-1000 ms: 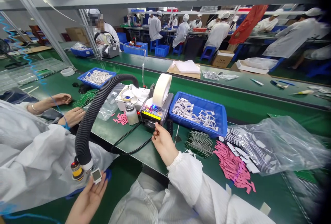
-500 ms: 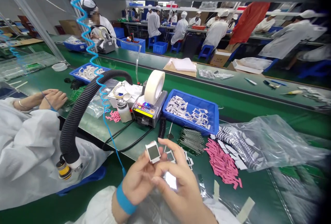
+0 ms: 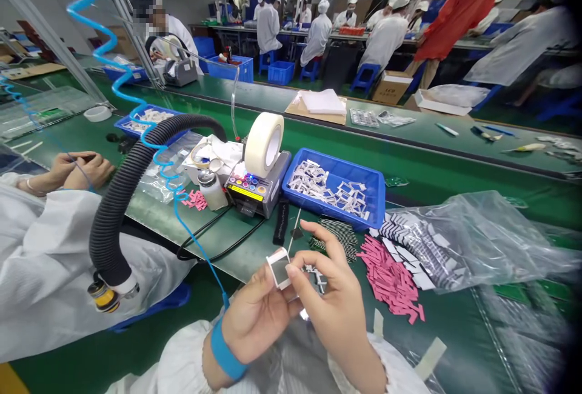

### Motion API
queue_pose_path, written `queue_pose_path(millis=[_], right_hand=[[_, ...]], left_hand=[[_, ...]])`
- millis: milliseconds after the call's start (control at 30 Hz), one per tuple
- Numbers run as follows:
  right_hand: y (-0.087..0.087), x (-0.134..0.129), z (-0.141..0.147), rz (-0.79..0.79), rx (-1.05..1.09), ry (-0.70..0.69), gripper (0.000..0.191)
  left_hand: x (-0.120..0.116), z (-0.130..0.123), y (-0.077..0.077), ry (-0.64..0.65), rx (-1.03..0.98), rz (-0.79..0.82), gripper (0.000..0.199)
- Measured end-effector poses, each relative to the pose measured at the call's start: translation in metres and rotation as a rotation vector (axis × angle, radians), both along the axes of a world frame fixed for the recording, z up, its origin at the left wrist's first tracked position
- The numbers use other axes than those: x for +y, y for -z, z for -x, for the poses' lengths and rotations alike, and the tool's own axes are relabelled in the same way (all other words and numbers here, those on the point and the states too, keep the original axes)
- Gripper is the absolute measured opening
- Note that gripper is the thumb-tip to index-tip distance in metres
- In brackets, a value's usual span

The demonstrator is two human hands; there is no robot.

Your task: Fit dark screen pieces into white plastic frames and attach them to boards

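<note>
A small white plastic frame with a dark grey square panel (image 3: 280,271) is held up between both hands. My left hand (image 3: 257,318), with a blue band at its wrist, grips the frame's left side between thumb and fingers, palm upward. My right hand (image 3: 336,294) pinches the right edge with thumb and index finger, its other fingers raised. Partly hidden behind my right hand, more white frames (image 3: 315,279) lie on the green bench. Just beyond are a stack of thin green-and-white strips (image 3: 339,235) and a heap of pink strips (image 3: 393,282).
A blue tray (image 3: 379,200) of white frames stands behind the strips. Left of it is a tape dispenser (image 3: 249,186) with a tape roll (image 3: 264,145). A black hose (image 3: 109,206) arches on the left beside a co-worker's sleeve (image 3: 40,248). A plastic bag (image 3: 482,236) lies right.
My right thumb and index finger have come onto the frame's right edge; before, they were apart from it. The frame has turned slightly, and the camera view has shifted.
</note>
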State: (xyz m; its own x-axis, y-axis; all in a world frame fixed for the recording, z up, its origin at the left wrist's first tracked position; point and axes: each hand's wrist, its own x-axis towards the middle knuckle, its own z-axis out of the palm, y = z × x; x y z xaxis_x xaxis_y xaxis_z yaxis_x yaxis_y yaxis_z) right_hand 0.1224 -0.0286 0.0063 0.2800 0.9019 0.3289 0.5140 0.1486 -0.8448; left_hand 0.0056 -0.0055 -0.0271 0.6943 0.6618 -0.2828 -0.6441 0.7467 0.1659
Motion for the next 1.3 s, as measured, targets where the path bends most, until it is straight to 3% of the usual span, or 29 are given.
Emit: queue_pose_path(millis=[367,600,667,800,900,1000,1133,1200,1300], right_hand=[[0.007,0.004,-0.001,-0.053,-0.111,0.061,0.014],[0.021,0.007,0.006,-0.127,-0.354,0.085,0.007],[0.027,0.004,0.008,-0.162,-0.452,-0.007,0.023],[0.039,-0.005,0.009,-0.212,-0.816,-0.291,0.061],[0.047,-0.017,0.005,-0.172,-0.935,-0.389,0.074],[0.049,-0.027,-0.004,-0.232,-0.821,-0.422,0.059],[0.041,-0.032,-0.016,-0.196,-0.558,-0.242,0.036],[0.036,-0.032,-0.019,-0.207,-0.456,-0.227,0.026],[0.029,-0.033,-0.018,-0.331,-0.392,-0.199,0.023]], left_hand=[[0.001,-0.001,0.002,-0.001,0.064,0.028,0.026],[0.004,0.004,0.006,-0.052,0.102,0.031,0.018],[0.007,0.008,0.007,-0.051,0.136,0.087,0.012],[0.013,0.017,0.010,-0.007,0.257,0.286,0.033],[0.014,0.023,0.012,-0.020,0.380,0.317,0.037],[0.010,0.026,0.012,-0.027,0.485,0.138,0.020],[0.000,0.024,0.010,0.176,0.475,-0.168,0.012],[-0.005,0.020,0.012,0.245,0.419,-0.215,0.018],[-0.010,0.015,0.015,0.247,0.314,-0.171,0.034]])
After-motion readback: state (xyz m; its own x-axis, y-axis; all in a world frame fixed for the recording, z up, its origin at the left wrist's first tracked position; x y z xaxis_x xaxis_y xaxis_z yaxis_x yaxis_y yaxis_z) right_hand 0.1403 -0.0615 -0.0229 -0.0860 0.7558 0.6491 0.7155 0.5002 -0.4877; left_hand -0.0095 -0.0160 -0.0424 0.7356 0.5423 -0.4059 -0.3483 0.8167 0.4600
